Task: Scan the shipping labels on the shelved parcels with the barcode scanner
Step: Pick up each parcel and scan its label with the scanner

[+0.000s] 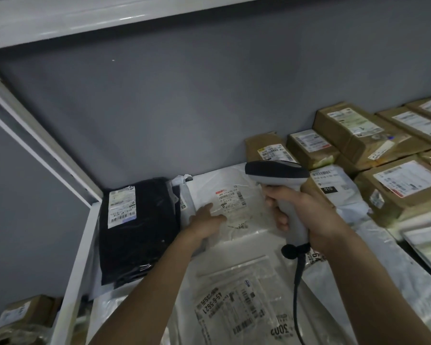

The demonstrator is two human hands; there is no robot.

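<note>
My right hand (306, 215) grips the grey handle of a corded barcode scanner (276, 174), its dark head pointing left over a white poly-bag parcel (209, 188). That parcel's shipping label (230, 199) lies just under and left of the scanner head. My left hand (205, 221) rests flat on the white parcel, fingers straight, touching the label's lower left edge. A black parcel (147, 225) with its own white label (122, 206) lies at the shelf's left end. A clear-bagged parcel (237, 302) with a label lies nearest me.
Several brown cardboard parcels with labels (353, 130) are stacked at the right back. A grey back wall (184, 108) and a white shelf post (77, 265) bound the bay; an upper shelf (85, 16) hangs overhead. More parcels (23, 317) sit at lower left. The scanner cable (297, 282) hangs down.
</note>
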